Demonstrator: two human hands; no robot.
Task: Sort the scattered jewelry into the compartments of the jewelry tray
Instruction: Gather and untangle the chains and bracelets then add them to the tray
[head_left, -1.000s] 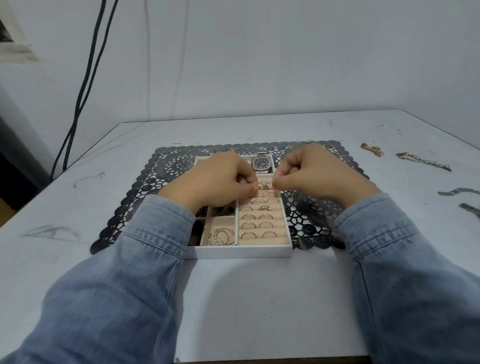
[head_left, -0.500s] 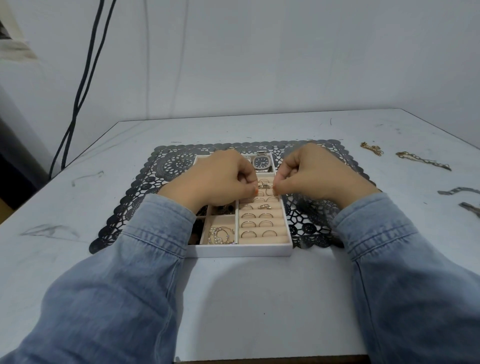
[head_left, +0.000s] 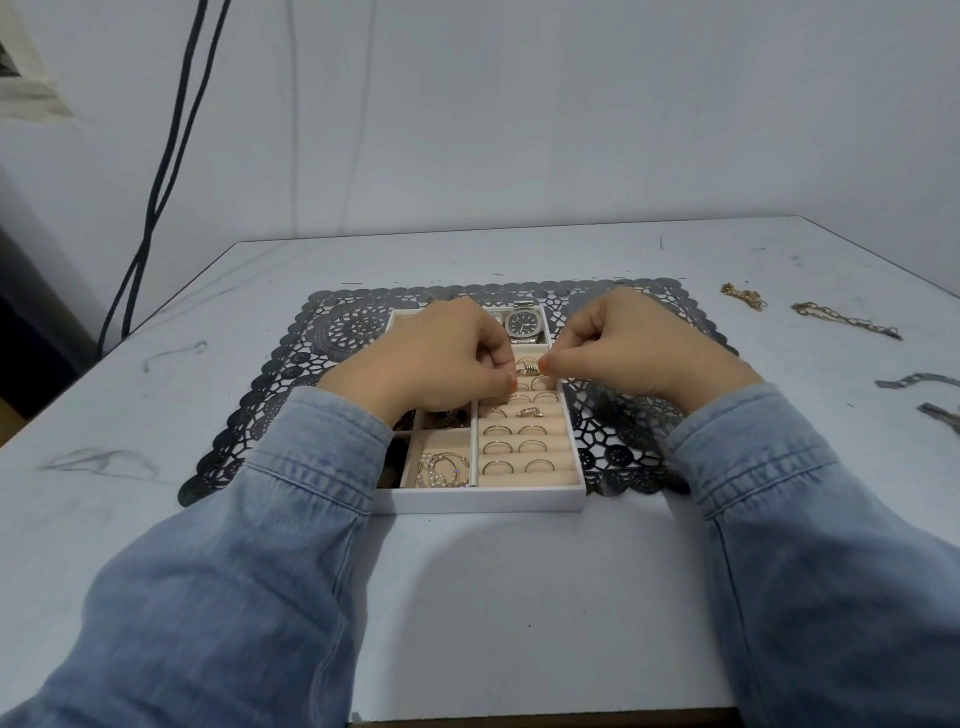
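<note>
A white jewelry tray (head_left: 478, 503) with beige lining lies on a black lace mat (head_left: 322, 332). Its right side is a block of ring rows (head_left: 511, 447) with several thin gold rings slotted in. Both my hands hover over the top rows with curled fingers. A chunky gold ring (head_left: 528, 370) sits between their fingertips, which pinch it from either side, my left hand (head_left: 431, 358) on its left and my right hand (head_left: 639, 343) on its right. A silver watch (head_left: 524, 325) fills the far compartment. Pearl bracelets (head_left: 441, 470) lie in a near compartment. My left hand hides the tray's left compartments.
Loose on the table at the right are a small gold chain (head_left: 744, 296), a longer gold chain (head_left: 844, 319) and two silver pieces (head_left: 919, 380), (head_left: 943, 415). Dark cables (head_left: 156, 197) hang down the wall at the left. The table's front edge is close to me.
Hardly anything. My right fingertips dipped a little toward the ring rows and came back up. Both hands stay over the top of the ring block.
</note>
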